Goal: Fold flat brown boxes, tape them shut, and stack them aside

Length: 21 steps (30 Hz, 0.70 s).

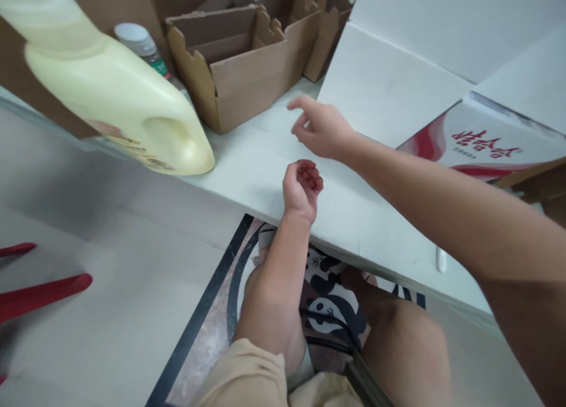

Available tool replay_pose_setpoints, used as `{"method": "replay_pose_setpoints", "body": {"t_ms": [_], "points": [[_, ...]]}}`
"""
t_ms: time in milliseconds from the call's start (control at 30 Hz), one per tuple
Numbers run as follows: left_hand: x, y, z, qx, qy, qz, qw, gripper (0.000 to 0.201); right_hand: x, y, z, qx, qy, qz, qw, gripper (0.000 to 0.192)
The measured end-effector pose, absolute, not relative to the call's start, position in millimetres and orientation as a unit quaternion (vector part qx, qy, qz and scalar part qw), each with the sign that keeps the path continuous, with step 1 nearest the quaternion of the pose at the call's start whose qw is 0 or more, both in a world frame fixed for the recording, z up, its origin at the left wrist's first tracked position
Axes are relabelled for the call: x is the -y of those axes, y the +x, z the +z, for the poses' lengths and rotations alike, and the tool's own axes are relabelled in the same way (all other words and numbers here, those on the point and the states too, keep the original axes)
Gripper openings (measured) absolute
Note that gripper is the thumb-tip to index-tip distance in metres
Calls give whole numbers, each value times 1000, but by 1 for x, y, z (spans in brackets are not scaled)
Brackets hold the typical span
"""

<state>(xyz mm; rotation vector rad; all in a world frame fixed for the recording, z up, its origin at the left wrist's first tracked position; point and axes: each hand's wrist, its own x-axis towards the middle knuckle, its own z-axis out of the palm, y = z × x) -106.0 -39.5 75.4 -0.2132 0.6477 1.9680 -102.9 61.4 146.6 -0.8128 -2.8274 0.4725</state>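
The pale tabletop (252, 159) carries everything here. An open carton (256, 71) stands toward its back, a white-and-red box (490, 135) to the right, a yellow jug (128, 106) to the left. The right hand (321, 127), half-open and empty, forefinger out, is near the carton; the left hand (303, 186), loosely curled and empty, is nearer the body. A small white stick (441, 259) lies by the near edge.

The left grip (303, 186), a bare, loosely cupped hand, curls its fingers inward atop a bare left forearm (287, 265). Just beyond it, the right grip (319, 127), also a bare hand, extends its index finger (299, 103) leftward from an outstretched bare right arm (433, 200).
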Motion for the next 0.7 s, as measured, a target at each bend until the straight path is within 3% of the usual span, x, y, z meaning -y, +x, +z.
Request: {"method": "replay_pose_setpoints", "body": {"t_ms": [200,367,467,533,633,700], "points": [[43,-119,70,-263,-102,825,489,29,-44,-218,155,965,-219,125,76,76],[44,-124,69,-250,-101,829,491,31,-58,-223,153,966,-240,57,72,45],[45,-123,67,-272,-83,845,453,31,-73,-191,157,961,-259,17,99,40],[47,-119,64,-306,-49,881,358,29,-86,-161,159,956,-272,5,113,38],[50,-113,61,-359,40,923,131,27,-107,-101,158,948,-285,-4,142,37],[51,-109,61,-387,87,917,32,29,-115,-53,153,941,-273,-3,198,35]]}}
